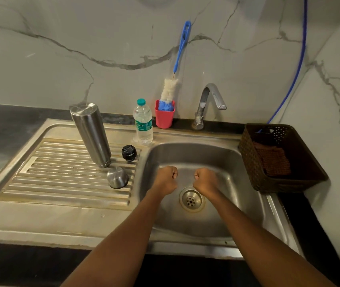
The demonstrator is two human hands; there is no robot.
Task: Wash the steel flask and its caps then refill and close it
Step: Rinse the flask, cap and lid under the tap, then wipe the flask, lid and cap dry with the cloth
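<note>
Fists over the steel sink basin (187,155): left hand (166,177) and right hand (205,179) clenched, empty. Inverted cylindrical steel flask (91,133) seems washed; next, right and refill it.

Flask (91,134) and caps out on drainboard (61,183).
Flask steel, uncapped, standing mouth-down; black cap (129,153) just right of it; steel cap (117,177) dome-up, just in front.
</note>
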